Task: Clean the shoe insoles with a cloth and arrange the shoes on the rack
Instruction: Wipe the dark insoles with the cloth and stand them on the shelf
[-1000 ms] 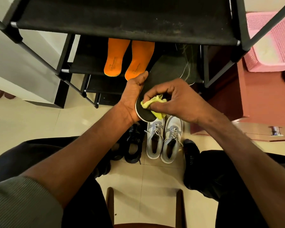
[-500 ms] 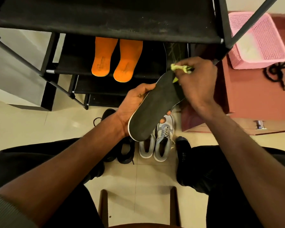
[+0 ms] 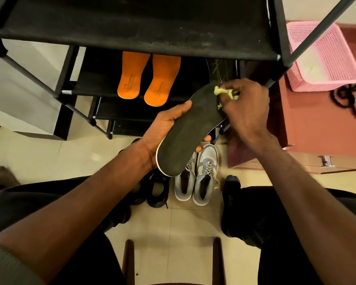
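My right hand has carried the yellow cloth from the heel end of the dark insole up to its toe end, at about 1 o'clock from my left hand. A second ago the cloth was bunched over the heel; now the fingers of that grip are curled tight on it near the tip. My left grip holds the insole from beneath, thumb along the 10 o'clock edge and fingertips showing past the 4 o'clock edge, so it lies tilted, heel toward me. I judge one full wipe along this face is about done; it may need another pass or a flip before it joins the others.

The orange insoles lie side by side on a middle shelf of the black rack, at 11 o'clock from my hands, apparently already set aside. On the floor at 6 o'clock, just below the insole's heel, stands the grey pair of shoes, and a black pair sits just to its left at 7 o'clock. None of the shoes is on the rack yet.

The rack's top shelf overhangs the working space, and its right post runs close by my right knuckles. A pink basket sits at 2 o'clock on a reddish cabinet, well apart.
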